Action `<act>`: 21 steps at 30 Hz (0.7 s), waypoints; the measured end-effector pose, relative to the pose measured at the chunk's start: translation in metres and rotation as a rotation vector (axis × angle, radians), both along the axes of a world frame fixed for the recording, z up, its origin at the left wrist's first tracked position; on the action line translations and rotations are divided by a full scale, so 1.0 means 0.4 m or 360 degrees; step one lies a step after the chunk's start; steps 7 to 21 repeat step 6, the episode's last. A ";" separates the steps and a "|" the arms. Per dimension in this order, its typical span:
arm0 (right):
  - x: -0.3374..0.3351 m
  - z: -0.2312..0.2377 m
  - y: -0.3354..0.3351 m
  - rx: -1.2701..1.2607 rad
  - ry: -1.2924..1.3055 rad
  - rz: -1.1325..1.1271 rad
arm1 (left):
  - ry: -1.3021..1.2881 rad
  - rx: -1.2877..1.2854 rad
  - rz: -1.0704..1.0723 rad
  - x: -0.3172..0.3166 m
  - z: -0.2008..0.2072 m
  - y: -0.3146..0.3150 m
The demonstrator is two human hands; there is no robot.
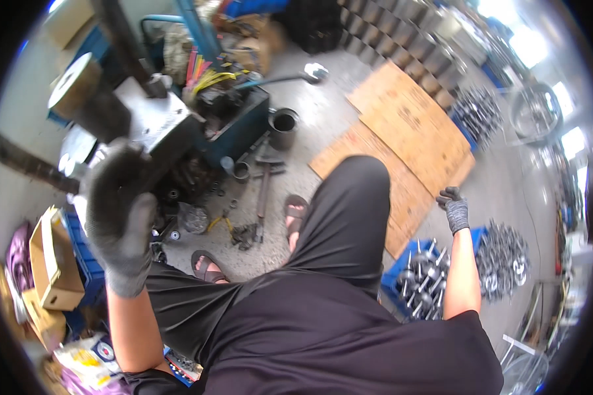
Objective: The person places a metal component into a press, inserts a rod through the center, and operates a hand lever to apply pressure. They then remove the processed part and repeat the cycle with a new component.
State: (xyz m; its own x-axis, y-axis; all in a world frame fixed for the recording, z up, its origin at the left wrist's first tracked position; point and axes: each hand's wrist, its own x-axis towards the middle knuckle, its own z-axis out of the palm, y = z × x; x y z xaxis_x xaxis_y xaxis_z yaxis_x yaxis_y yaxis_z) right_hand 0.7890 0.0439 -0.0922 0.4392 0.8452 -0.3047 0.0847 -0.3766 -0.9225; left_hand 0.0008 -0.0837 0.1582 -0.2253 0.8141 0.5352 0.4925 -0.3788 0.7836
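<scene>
Both my hands wear grey knit gloves. My left hand (122,220) is raised at the left, in front of a machine with a metal block (155,122) and a thick dark cylinder (102,99) on a post. Its thumb stands apart from the fingers and nothing shows in it; the fingertips are blurred against the machine. Out to the right, my right hand (454,207) hangs beside the edge of a wooden board (408,122), fingers loosely bent and apart, holding nothing. Below it stands a blue bin (395,273) full of metal parts with rods (425,280).
On the floor lie a hammer (263,187), a metal tube (283,125) and several small rings. A teal box (240,128) of tools adjoins the machine. More metal parts (504,260) fill the right side. Stacked cylinders (402,39) line the back. Cardboard boxes (56,263) stand at left.
</scene>
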 end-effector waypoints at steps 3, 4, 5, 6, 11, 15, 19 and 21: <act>-0.234 0.105 0.233 0.0781 -0.0186 0.0980 | 0.0219 0.0508 0.0238 -0.046 0.188 -0.012; -0.421 0.217 0.259 0.0811 -0.0951 0.1078 | 0.0408 0.0517 0.0330 -0.067 0.253 -0.029; -0.566 0.313 0.289 0.0813 -0.0959 0.1239 | 0.0803 0.0335 0.0516 -0.109 0.317 -0.081; -0.717 0.386 0.326 0.0833 -0.0946 0.1431 | 0.0840 0.0343 0.0623 -0.113 0.346 -0.146; -0.717 0.386 0.326 0.0833 -0.0946 0.1431 | 0.0840 0.0343 0.0623 -0.113 0.346 -0.146; -0.717 0.386 0.326 0.0833 -0.0946 0.1431 | 0.0840 0.0343 0.0623 -0.113 0.346 -0.146; -0.717 0.386 0.326 0.0833 -0.0946 0.1431 | 0.0840 0.0343 0.0623 -0.113 0.346 -0.146; -0.717 0.386 0.326 0.0833 -0.0946 0.1431 | 0.0840 0.0343 0.0623 -0.113 0.346 -0.146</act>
